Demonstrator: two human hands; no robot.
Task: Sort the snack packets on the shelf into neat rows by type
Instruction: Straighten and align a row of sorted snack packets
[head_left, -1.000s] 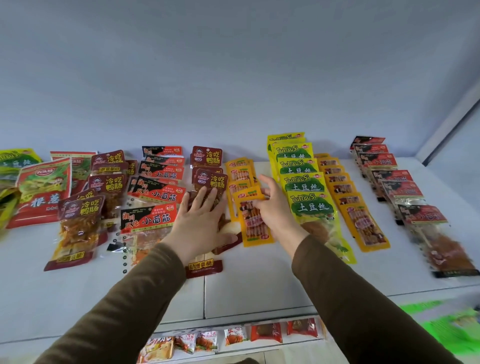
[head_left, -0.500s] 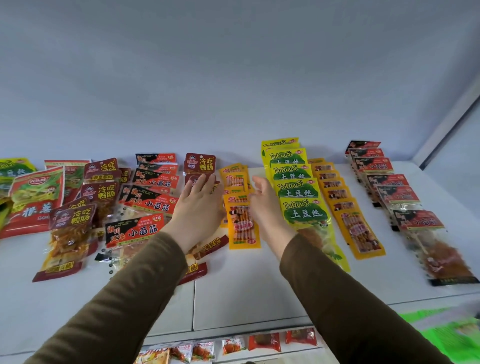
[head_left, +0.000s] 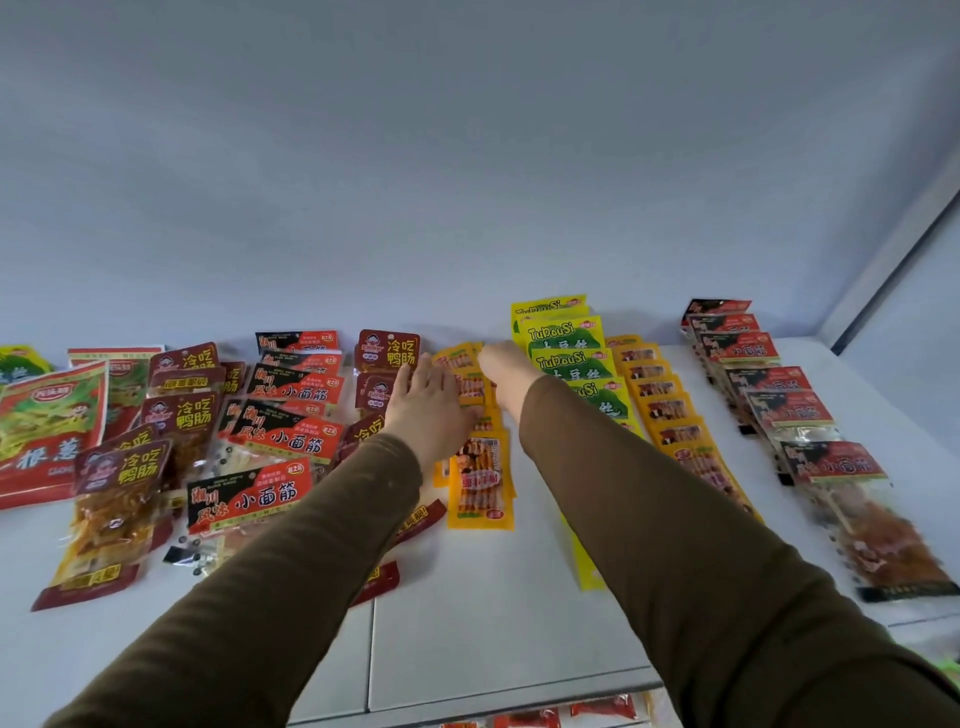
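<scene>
On the shelf (head_left: 493, 623), both hands flank the centre packet row (head_left: 480, 478); jumbled packets (head_left: 249, 441) lie left, three rows (head_left: 670, 410) right.

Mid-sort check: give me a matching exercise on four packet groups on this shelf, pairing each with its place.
Things:
1. green-and-yellow TuDouSi packets
2. row of orange-yellow packets between the hands
3. big red-and-green packet
4. red-and-black packets in a neat row

Places:
A. far left of the shelf
B. far right, nearest the corner
C. under the right hand and forearm
D. just right of the left hand

Pairs: 1-C, 2-D, 3-A, 4-B
</scene>
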